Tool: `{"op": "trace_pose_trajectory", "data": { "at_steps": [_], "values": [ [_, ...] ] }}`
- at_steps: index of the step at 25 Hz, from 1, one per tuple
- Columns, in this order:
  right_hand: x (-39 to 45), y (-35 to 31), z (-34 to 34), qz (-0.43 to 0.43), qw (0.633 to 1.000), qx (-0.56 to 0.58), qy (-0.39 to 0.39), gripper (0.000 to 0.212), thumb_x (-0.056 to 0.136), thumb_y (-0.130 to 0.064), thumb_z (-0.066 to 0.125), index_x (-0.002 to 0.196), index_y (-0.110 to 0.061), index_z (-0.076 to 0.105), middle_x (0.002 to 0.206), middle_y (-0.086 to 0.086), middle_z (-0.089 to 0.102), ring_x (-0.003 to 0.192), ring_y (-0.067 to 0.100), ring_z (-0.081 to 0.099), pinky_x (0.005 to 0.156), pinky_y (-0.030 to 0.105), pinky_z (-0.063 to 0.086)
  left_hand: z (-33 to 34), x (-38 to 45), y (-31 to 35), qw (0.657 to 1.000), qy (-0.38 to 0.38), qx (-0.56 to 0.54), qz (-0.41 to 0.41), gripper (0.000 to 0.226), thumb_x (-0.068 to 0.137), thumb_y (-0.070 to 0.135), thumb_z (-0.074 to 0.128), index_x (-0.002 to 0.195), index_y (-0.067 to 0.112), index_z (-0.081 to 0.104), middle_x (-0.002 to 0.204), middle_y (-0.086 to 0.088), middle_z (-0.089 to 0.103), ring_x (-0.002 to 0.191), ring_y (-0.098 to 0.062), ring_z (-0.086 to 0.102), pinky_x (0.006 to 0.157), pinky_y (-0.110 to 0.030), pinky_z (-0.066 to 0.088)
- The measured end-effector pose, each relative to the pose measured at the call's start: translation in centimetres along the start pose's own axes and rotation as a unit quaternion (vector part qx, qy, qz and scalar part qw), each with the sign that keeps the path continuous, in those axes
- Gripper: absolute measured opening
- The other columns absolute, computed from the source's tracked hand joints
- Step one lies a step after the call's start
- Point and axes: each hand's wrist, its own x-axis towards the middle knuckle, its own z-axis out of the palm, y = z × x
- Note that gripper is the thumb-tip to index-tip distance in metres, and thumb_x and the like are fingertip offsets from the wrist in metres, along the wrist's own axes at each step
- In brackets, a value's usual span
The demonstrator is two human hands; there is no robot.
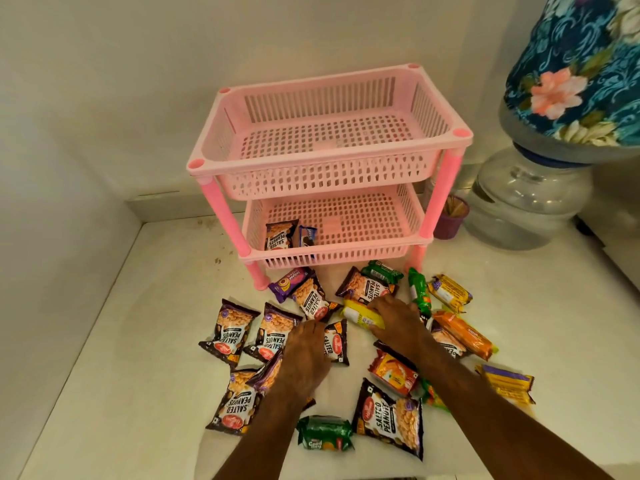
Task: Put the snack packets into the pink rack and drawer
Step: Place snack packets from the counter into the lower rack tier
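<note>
Across the whole lower view stretched a white counter (121, 375), meeting pale walls (86, 81) at nine and twelve o'clock, with a raised ledge running along the back edge and a few brown specks near the far left corner. At two o'clock stood a large clear water jar (526, 206), and above it a bottle under a blue floral cloth cover (581, 64). At twelve o'clock the pink rack (322, 168) stood on its legs near the back wall, two slotted tiers one above the other. Its lower tier held one salted peanuts packet (278, 235) and a dark blue biscuit packet (307, 236), side by side toward the left; nothing showed on the floor of the upper tier. Just beside the rack's right rear leg, at one o'clock, sat a small purple cup (450, 220) holding thin sticks. No drawer was visible.

Scattered snack packets (388, 417) covered the counter from the centre down to six o'clock: many brown peanut packs on the left, orange, yellow and green biscuit packs on the right. The left hand (304, 355) lay palm down on the peanut packs at the centre, fingers curved over a packet; whether it gripped one could not be told. The right hand (398, 320), just to its right, curled its fingers round a yellow packet (362, 314).
</note>
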Motion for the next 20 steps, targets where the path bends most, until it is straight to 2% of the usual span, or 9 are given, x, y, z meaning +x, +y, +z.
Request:
{"op": "trace_pose_trajectory", "data": {
  "at_steps": [3, 7, 10, 12, 14, 16, 18, 20],
  "values": [
    [-0.1, -0.3, 0.2, 0.008, 1.000, -0.007, 0.004, 0.054, 0.086, -0.048, 0.068, 0.134, -0.028, 0.051, 0.131, -0.005, 0.052, 0.125, 0.017, 0.049, 0.105, 0.044, 0.029, 0.4, -0.3, -0.1, 0.999, -0.001, 0.029, 0.018, 0.067, 0.087, 0.025, 0.069, 0.148, 0.019, 0.043, 0.145, 0.000, 0.051, 0.136, -0.020, 0.044, 0.115, -0.031, 0.027],
    [-0.4, -0.8, 0.5, 0.009, 0.999, -0.034, 0.013, 0.048, 0.090, -0.044, 0.062, 0.133, -0.027, 0.052, 0.130, -0.004, 0.054, 0.124, 0.018, 0.051, 0.105, 0.044, 0.027, 0.7, -0.5, 0.0, 0.998, 0.023, 0.056, 0.033, 0.054, 0.088, 0.018, 0.067, 0.140, 0.019, 0.053, 0.136, 0.000, 0.060, 0.127, -0.020, 0.052, 0.112, -0.032, 0.032],
    [-0.5, -0.8, 0.6, 0.024, 0.999, 0.001, 0.028, 0.044, 0.089, -0.042, 0.062, 0.130, -0.027, 0.056, 0.126, -0.005, 0.057, 0.120, 0.016, 0.053, 0.103, 0.042, 0.028, 0.1, -0.7, 0.1, 0.996, 0.060, 0.045, 0.042, 0.045, 0.082, 0.013, 0.071, 0.126, 0.021, 0.063, 0.121, 0.002, 0.069, 0.114, -0.020, 0.060, 0.105, -0.031, 0.037],
    [-0.5, -0.7, 0.3, 0.037, 0.997, 0.060, 0.042, 0.040, 0.086, -0.041, 0.065, 0.124, -0.029, 0.060, 0.121, -0.006, 0.060, 0.113, 0.015, 0.056, 0.101, 0.040, 0.030, -0.7, -0.8, 0.2, 0.994, 0.100, 0.005, 0.038, 0.044, 0.077, 0.016, 0.078, 0.119, 0.021, 0.066, 0.112, 0.002, 0.071, 0.108, -0.022, 0.064, 0.099, -0.033, 0.040],
    [-0.7, -0.5, -0.2, 0.048, 0.986, 0.156, 0.044, 0.037, 0.084, -0.038, 0.071, 0.119, -0.029, 0.063, 0.116, -0.009, 0.061, 0.104, 0.011, 0.059, 0.099, 0.040, 0.042, -1.9, -0.8, 0.5, 0.989, 0.138, -0.039, 0.024, 0.047, 0.078, 0.028, 0.080, 0.122, 0.021, 0.065, 0.114, 0.002, 0.070, 0.109, -0.024, 0.062, 0.097, -0.036, 0.039],
    [-1.0, -0.2, -1.1, 0.064, 0.958, 0.277, 0.038, 0.035, 0.083, -0.033, 0.077, 0.115, -0.031, 0.063, 0.110, -0.012, 0.062, 0.095, 0.003, 0.063, 0.082, 0.026, 0.056, -3.6, -0.5, 1.0, 0.987, 0.145, -0.073, -0.012, 0.049, 0.082, 0.043, 0.075, 0.126, 0.025, 0.062, 0.119, 0.005, 0.069, 0.113, -0.021, 0.060, 0.101, -0.039, 0.037],
    [-1.2, 0.1, -2.3, 0.078, 0.928, 0.361, 0.047, 0.031, 0.084, -0.029, 0.079, 0.109, -0.034, 0.063, 0.103, -0.018, 0.064, 0.086, -0.007, 0.065, 0.064, 0.010, 0.052, -5.6, 0.2, 1.6, 0.980, 0.156, -0.117, -0.049, 0.048, 0.081, 0.053, 0.069, 0.123, 0.030, 0.062, 0.114, 0.010, 0.070, 0.109, -0.017, 0.063, 0.102, -0.042, 0.041],
    [-1.2, 0.6, -3.6, 0.083, 0.900, 0.423, 0.062, 0.025, 0.085, -0.027, 0.079, 0.107, -0.031, 0.067, 0.100, -0.015, 0.069, 0.084, -0.011, 0.066, 0.061, 0.007, 0.050, -7.4, 0.9, 2.1, 0.967, 0.193, -0.160, -0.052, 0.045, 0.081, 0.056, 0.067, 0.118, 0.031, 0.063, 0.106, 0.011, 0.072, 0.098, -0.015, 0.067, 0.097, -0.044, 0.047]
  ]
}}
